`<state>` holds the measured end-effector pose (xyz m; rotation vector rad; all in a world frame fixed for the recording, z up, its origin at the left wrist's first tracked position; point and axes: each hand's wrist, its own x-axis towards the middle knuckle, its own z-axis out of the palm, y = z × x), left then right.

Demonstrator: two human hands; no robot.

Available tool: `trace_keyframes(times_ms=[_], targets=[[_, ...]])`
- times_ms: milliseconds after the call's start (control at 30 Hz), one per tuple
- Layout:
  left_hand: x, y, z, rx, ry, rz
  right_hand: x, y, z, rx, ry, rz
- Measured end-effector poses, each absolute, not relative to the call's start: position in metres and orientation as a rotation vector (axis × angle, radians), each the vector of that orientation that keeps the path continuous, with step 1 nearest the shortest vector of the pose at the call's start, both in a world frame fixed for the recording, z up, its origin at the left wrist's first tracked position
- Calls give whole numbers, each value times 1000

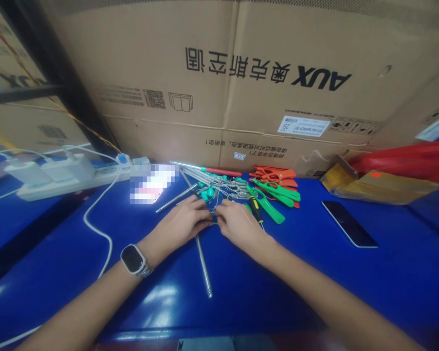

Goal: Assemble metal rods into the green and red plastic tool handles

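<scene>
My left hand (189,217) and my right hand (238,225) meet over the blue table, fingers closed in a pinch. Between the fingertips shows a narrow edge of a green plastic piece (214,223); the fingers hide most of it. Just beyond lie a heap of thin metal rods (205,177) and small teal plastic parts (207,193). Beside my right hand are a black and yellow screwdriver (255,208) and flat green plastic handle pieces (272,208). Under my left hand a silver rod (204,267) points toward me.
Several orange plastic handle pieces (276,173) lie behind the green ones. A dark phone (348,223) rests at right, near a yellowish package (391,186) and a red bag (413,158). A lit, blurred-out screen (155,183) and a power strip (54,183) with white cables sit left. A large carton (241,107) stands behind.
</scene>
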<state>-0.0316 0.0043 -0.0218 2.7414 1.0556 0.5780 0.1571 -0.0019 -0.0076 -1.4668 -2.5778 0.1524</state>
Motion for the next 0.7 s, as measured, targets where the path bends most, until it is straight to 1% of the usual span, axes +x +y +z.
trace_keyframes(times_ms=[167, 300, 700], targets=[[-32, 5, -23, 2707, 1058, 580, 163, -1, -4, -1286, -2711, 105], [-32, 4, -22, 2688, 1056, 565, 173, -1, -7, -1215, -2696, 140], [-32, 4, -25, 2843, 1036, 542, 184, 8, -29, -1193, -2282, 646]])
